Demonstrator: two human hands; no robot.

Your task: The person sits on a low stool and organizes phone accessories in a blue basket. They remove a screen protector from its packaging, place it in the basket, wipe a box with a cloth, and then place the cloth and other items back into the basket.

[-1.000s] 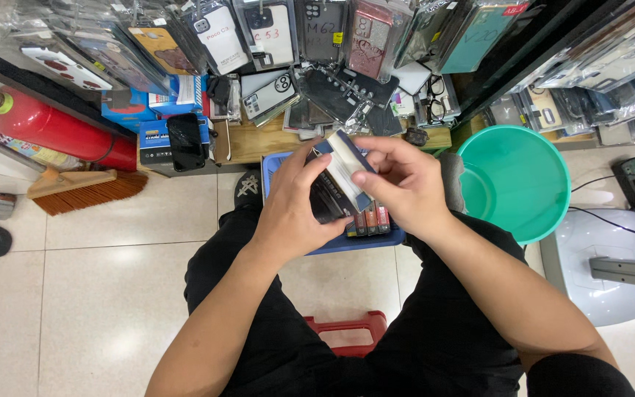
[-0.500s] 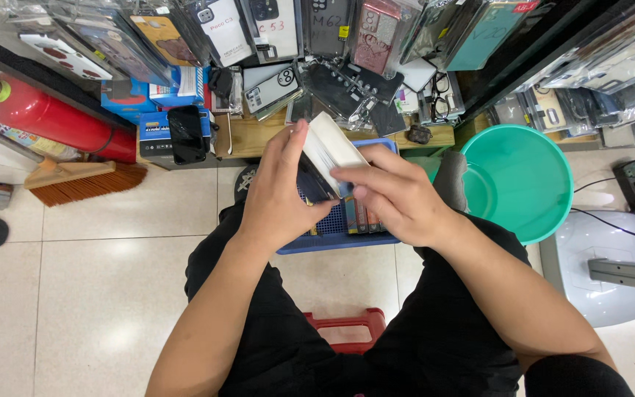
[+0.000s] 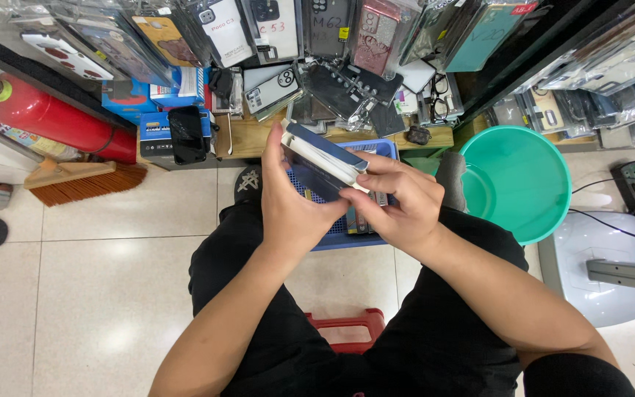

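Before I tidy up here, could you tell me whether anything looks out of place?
The red fire extinguisher lies on its side on the floor beside a brush, rather than standing upright. Nothing looks spilled.

Beyond the grip, the way is closed by a wall of hanging phone cases (image 3: 273, 37) above a wooden shelf (image 3: 259, 140). Directly below it sits the blue basket (image 3: 376, 151), between the knees. Right of the grip a green bucket (image 3: 523, 180) stands near. Left of the grip the tiled floor (image 3: 112, 279) lies open as far as the broom (image 3: 86, 180) and red extinguisher (image 3: 53, 121).
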